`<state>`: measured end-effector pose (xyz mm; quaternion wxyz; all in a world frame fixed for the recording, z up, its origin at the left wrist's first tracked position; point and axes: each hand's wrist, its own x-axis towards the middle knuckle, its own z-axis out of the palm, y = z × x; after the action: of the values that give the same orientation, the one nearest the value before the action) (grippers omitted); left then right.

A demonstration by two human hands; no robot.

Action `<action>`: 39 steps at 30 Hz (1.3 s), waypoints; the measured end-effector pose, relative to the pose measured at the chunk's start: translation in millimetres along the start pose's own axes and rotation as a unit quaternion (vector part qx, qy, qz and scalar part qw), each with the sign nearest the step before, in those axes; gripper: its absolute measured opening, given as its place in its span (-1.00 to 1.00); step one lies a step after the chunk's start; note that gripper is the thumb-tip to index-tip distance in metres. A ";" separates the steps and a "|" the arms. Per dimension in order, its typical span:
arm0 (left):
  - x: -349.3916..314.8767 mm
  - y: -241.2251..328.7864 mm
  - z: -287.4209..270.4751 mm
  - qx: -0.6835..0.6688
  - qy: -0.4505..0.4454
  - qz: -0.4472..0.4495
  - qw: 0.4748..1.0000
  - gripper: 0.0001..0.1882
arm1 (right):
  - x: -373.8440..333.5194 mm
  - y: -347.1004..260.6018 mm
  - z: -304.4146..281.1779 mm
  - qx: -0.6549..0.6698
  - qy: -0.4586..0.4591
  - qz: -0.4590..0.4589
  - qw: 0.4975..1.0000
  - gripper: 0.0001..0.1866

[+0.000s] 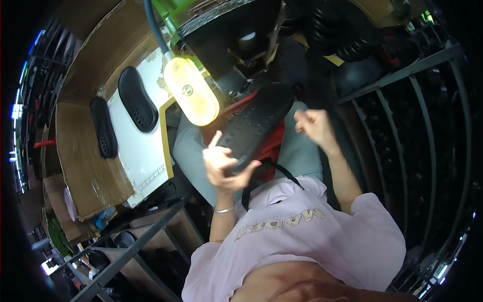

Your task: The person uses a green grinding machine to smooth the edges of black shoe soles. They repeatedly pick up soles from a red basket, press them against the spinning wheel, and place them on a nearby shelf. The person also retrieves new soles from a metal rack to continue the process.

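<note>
White worktop (pixel 132 163) at L has 2 blk shoe soles (pixel 137 98), done or waiting unclear; 3rd sole (pixel 259 118), above lap (pixel 301 160), looks unfinished, L hand (pixel 221 165) spread at its near end, R hand (pixel 316 130) curled, apart.

A yellow lamp (pixel 192 93) glows near brown cardboard (pixel 83 176).

Black sole (pixel 259 121) (faintly speckled), yellow lamp (pixel 193 98), pale pink shirt (pixel 347 241)
</note>
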<state>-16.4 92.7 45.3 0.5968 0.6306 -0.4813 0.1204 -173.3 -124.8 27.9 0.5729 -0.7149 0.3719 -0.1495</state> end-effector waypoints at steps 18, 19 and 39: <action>-6.9 -93.1 87.6 0.004 -0.176 -0.134 0.975 -0.70 | 10.2 -83.3 -82.6 -0.047 0.091 -0.219 0.970 -0.40; -23.6 -98.6 91.9 0.005 -0.190 -0.164 0.968 -0.71 | 31.6 -95.3 -84.6 -0.097 0.117 -0.242 0.958 -0.39; 132.2 69.9 -81.3 -0.618 -0.213 0.110 0.749 -0.66 | 244.1 -112.8 -21.1 -0.493 0.169 -0.459 0.720 -0.71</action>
<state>32.6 114.4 206.8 0.7206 0.0764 -0.6314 -0.2763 19.5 -303.8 87.4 -0.0708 -0.9424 0.1103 -0.3077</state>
